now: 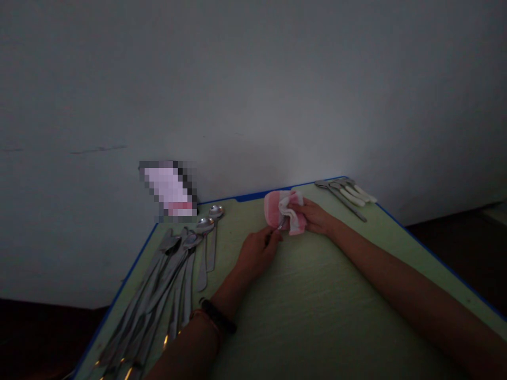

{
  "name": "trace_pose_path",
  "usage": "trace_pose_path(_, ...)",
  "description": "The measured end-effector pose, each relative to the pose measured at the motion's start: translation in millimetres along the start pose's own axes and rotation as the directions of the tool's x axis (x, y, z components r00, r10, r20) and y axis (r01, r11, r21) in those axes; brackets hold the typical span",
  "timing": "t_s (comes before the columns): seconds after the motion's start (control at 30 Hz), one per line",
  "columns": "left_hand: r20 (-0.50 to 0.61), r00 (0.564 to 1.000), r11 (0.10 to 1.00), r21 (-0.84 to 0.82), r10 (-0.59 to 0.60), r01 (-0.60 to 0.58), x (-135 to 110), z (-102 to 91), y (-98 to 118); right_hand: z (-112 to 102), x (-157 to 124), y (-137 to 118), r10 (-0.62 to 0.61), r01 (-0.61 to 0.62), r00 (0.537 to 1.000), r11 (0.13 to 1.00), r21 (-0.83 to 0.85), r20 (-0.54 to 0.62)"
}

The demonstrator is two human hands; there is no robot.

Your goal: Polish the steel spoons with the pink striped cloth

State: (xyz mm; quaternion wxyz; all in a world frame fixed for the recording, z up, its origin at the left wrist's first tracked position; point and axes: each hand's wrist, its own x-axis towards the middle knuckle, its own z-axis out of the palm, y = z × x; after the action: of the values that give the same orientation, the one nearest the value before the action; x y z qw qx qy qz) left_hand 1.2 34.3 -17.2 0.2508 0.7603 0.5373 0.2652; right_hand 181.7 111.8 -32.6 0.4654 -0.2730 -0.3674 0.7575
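Note:
My right hand [316, 218] is closed round a pink and white cloth [282, 211] near the far edge of the green table [317, 306]. A thin metal piece of cutlery [280, 227] runs from the cloth to my left hand [258, 252], whose fingers pinch its handle end. The cloth wraps the other end, so I cannot tell what kind of utensil it is. My left wrist wears a dark band and a thin bracelet.
Several long metal spoons [186, 258] and other utensils lie spread along the table's left side. A few utensils with white handles [350, 194] lie at the far right corner. A blurred-out box [169, 191] stands against the grey wall. The table edge is blue.

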Motion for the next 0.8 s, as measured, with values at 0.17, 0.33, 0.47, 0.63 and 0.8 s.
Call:
trace_pose_path(0.17, -0.004, 1.0, 1.0, -0.001, -0.009, 0.009, -0.1, 1.5, -1.3, 2.9, 1.5, 3.2, -0.031, 0.03, 1.0, 0.999, 0.021, 0.005)
trace_pose_path(0.33, -0.021, 1.0, 1.0, -0.005, 0.016, -0.016, 0.6, 1.5, -0.4, 2.3, 2.6, 4.6, -0.033, 0.033, 0.999, 0.999, 0.027, -0.017)
trace_pose_path(0.47, 0.001, 1.0, 1.0, -0.01, 0.013, -0.013, 0.9, 0.5, 0.4, 2.5, 3.5, 3.2, -0.009, 0.01, 1.0, 0.999, 0.039, -0.008)
trace_pose_path(0.63, -0.019, 1.0, 0.999, -0.036, 0.001, -0.001, 0.6, 0.7, -1.5, -2.7, 7.9, 0.3, 0.045, -0.052, 0.998, 0.986, 0.157, 0.045)
trace_pose_path(0.8, -0.033, 0.999, 0.999, -0.05, -0.011, 0.01, 0.7, 1.1, -1.2, -14.3, 14.7, -0.9, 0.022, -0.046, 0.994, 0.975, 0.217, 0.109)
